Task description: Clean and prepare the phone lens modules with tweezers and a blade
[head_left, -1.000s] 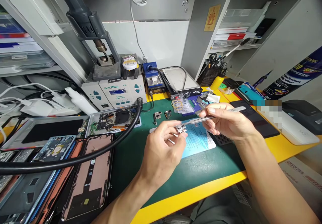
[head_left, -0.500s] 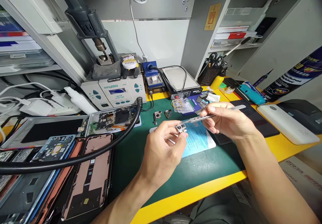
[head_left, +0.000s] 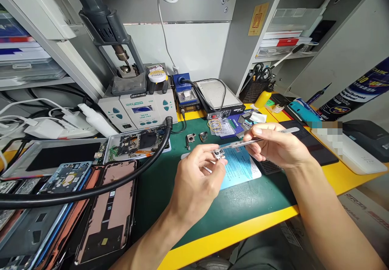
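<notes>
Left hand point(head_left: 194, 185) pinches a small camera point(head_left: 218, 154); right hand point(head_left: 276, 142) grips tweezers point(head_left: 241, 143) above a blue card point(head_left: 240, 169), as a black hose point(head_left: 121, 186) arches across phone shells point(head_left: 120, 207).

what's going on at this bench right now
A person works with bare hands over a green mat. The left hand pinches a small metallic part, while the right hand holds tweezers with their tip close to it; whether they touch is hard to tell. Two other small parts lie on the mat beyond the hands.
</notes>
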`<act>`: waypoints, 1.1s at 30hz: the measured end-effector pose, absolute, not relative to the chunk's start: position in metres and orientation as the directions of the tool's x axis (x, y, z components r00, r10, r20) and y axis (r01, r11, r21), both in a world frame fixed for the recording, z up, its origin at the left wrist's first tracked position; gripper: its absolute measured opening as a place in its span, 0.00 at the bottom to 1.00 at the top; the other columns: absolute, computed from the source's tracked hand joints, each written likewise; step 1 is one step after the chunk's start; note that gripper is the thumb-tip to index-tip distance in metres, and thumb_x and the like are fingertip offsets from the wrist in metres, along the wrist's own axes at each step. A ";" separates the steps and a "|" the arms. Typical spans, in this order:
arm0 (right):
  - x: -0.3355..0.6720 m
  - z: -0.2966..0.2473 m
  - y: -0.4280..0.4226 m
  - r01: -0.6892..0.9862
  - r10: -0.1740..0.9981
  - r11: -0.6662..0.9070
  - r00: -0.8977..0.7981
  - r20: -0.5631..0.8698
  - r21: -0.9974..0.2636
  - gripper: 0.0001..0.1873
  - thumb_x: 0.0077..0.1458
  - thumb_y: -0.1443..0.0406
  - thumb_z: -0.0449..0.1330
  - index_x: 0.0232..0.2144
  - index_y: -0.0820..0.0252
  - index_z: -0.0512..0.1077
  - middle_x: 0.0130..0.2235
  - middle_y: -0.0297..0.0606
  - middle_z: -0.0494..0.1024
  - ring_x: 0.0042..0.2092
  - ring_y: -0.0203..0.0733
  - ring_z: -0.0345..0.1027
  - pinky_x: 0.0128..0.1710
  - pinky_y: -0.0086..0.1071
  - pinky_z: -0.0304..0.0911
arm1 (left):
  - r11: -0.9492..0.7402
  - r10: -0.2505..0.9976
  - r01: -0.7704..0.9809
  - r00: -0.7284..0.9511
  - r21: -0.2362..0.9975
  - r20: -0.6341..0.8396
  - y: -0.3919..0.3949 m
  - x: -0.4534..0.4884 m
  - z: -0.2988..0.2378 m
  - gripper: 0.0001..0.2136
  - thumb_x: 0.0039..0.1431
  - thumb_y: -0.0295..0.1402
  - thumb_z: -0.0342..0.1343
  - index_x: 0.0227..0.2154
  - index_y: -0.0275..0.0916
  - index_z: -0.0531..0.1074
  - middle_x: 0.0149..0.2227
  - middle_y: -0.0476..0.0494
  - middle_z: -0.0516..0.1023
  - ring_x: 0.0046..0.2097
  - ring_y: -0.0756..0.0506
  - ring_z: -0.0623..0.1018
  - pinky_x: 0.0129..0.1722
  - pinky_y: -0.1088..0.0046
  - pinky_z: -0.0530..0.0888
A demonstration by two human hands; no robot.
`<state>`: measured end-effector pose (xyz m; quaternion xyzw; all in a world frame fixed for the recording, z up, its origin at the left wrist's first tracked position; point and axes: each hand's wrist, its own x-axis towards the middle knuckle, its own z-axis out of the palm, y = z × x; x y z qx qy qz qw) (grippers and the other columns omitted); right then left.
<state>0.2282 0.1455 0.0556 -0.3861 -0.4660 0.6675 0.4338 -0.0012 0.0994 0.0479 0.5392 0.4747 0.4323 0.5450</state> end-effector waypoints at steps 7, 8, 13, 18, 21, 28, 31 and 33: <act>0.222 0.061 0.145 -0.207 0.941 -0.201 -0.313 -0.130 -0.958 0.13 0.52 0.57 0.74 0.28 0.63 0.85 0.19 0.36 0.77 0.19 0.36 0.70 0.15 0.25 0.65 | 0.051 0.983 0.040 0.175 0.998 -0.057 0.099 -0.002 0.048 0.11 0.61 0.33 0.64 0.46 0.38 0.75 0.31 0.50 0.82 0.29 0.48 0.79 0.28 0.74 0.75; 0.222 0.061 0.145 -0.208 0.942 -0.199 -0.311 -0.128 -0.958 0.13 0.52 0.57 0.74 0.28 0.63 0.85 0.19 0.37 0.77 0.20 0.36 0.71 0.15 0.25 0.66 | 0.052 0.983 0.042 0.173 0.998 -0.058 0.100 -0.002 0.048 0.11 0.61 0.33 0.64 0.46 0.38 0.75 0.31 0.49 0.82 0.29 0.49 0.79 0.28 0.74 0.75; 0.221 0.060 0.145 -0.217 0.945 -0.169 -0.311 -0.096 -0.961 0.13 0.53 0.57 0.73 0.29 0.63 0.85 0.21 0.37 0.79 0.21 0.36 0.72 0.16 0.25 0.67 | 0.047 0.984 0.049 0.169 0.998 -0.054 0.100 -0.001 0.047 0.11 0.61 0.33 0.64 0.45 0.38 0.75 0.31 0.50 0.82 0.29 0.49 0.79 0.28 0.74 0.75; 0.223 0.060 0.146 -0.250 0.956 -0.167 -0.277 -0.094 -0.954 0.13 0.51 0.57 0.74 0.28 0.62 0.85 0.21 0.37 0.78 0.20 0.36 0.70 0.16 0.26 0.65 | 0.038 0.984 0.056 0.173 0.998 -0.048 0.099 -0.001 0.048 0.11 0.61 0.32 0.63 0.45 0.38 0.75 0.33 0.49 0.83 0.30 0.48 0.80 0.28 0.74 0.75; 0.224 0.059 0.146 -0.251 0.953 -0.173 -0.286 -0.098 -0.953 0.14 0.52 0.56 0.73 0.28 0.63 0.85 0.20 0.38 0.78 0.20 0.37 0.71 0.15 0.26 0.64 | 0.040 0.984 0.057 0.172 0.998 -0.049 0.099 -0.002 0.048 0.11 0.60 0.31 0.63 0.45 0.37 0.75 0.32 0.48 0.83 0.30 0.48 0.80 0.28 0.74 0.75; 0.225 0.059 0.147 -0.291 0.962 -0.149 -0.262 -0.071 -0.945 0.13 0.52 0.57 0.73 0.28 0.63 0.84 0.22 0.37 0.78 0.21 0.34 0.70 0.17 0.25 0.64 | 0.042 0.983 0.040 0.176 0.998 -0.048 0.099 -0.002 0.049 0.09 0.60 0.32 0.62 0.44 0.38 0.76 0.32 0.49 0.83 0.30 0.48 0.80 0.27 0.74 0.75; 0.225 0.058 0.147 -0.259 0.960 -0.158 -0.265 -0.087 -0.953 0.13 0.53 0.57 0.73 0.28 0.63 0.84 0.22 0.37 0.77 0.22 0.35 0.71 0.17 0.25 0.65 | 0.040 0.984 0.049 0.172 0.998 -0.048 0.099 -0.002 0.049 0.09 0.60 0.31 0.62 0.43 0.37 0.75 0.32 0.48 0.84 0.30 0.48 0.80 0.27 0.74 0.75; 0.225 0.057 0.146 -0.229 0.957 -0.159 -0.276 -0.093 -0.960 0.13 0.54 0.57 0.72 0.29 0.63 0.85 0.21 0.37 0.77 0.22 0.36 0.71 0.17 0.26 0.65 | 0.036 0.984 0.055 0.172 0.998 -0.044 0.099 -0.002 0.049 0.09 0.60 0.32 0.62 0.44 0.37 0.75 0.33 0.47 0.84 0.30 0.47 0.80 0.27 0.74 0.75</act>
